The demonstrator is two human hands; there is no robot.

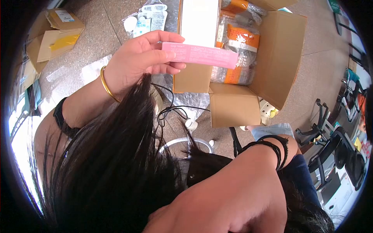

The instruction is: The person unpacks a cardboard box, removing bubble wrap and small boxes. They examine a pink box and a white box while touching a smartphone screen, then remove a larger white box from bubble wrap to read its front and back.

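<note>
My left hand (pixel 134 56) is raised over the open cardboard box, with thumb and fingers closed on one end of a slim pink carton (pixel 210 56). Small print runs along the carton's side, too fine to read. A gold bangle (pixel 107 85) circles the left wrist. My right hand (pixel 233 198) is bent in close to the camera at the bottom, its fingers mostly hidden. Black bands (pixel 274 147) are around the right wrist. Long dark hair (pixel 112 155) hangs across the lower left and covers part of the view.
The open cardboard box (pixel 281 54) holds orange-and-clear wrapped packages (pixel 241 39). A bright white rectangular panel (pixel 200 21) lies at its left side. Plastic-wrapped white packs (pixel 151 19) are on the floor. Another carton (pixel 58 35) stands left; office chairs (pixel 330 151) are right.
</note>
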